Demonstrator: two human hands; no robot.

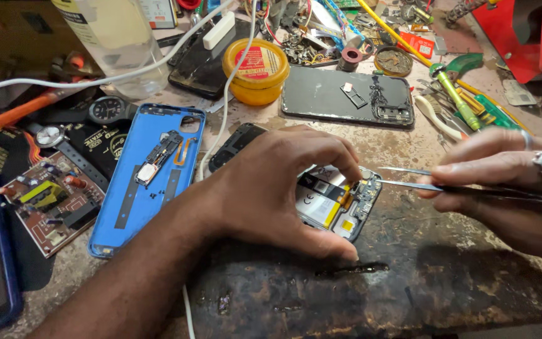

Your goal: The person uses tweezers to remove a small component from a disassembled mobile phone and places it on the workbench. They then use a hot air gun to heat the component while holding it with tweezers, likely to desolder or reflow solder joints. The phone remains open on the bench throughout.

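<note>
Nearest the cam is the dark, scorched front edge of the workbench (359,301), w/ my left forearm crossing it from bottom left. Left hand (277,188) is arched over the opened phone (337,210), thumb down at the near edge and fingertips (349,164) pinching its far edge, so it's clamped on the phone body. Phone lies flat about mid-bench, back off, battery and yellow flex visible, small board at its right end. Right hand (503,172) comes in from the right, ring on one finger, fingers closed narrow around metal tweezers (421,185); the tips meet the phone's right-hand board just beside my left fingertips. Can't tell whether the tips hold any part, too small. Left of the phone, just apart, lies a blue back cover (148,182) inner side up w/ a small module on it. Further left a brown circuit board (51,204) and two wristwatches (105,110). Behind, a yellow round tin (255,69), a second dark phone (346,94) lying flat, and a green-handled screwdriver (456,97) among loose tools. White cable (224,119) runs down past the cover.
</note>
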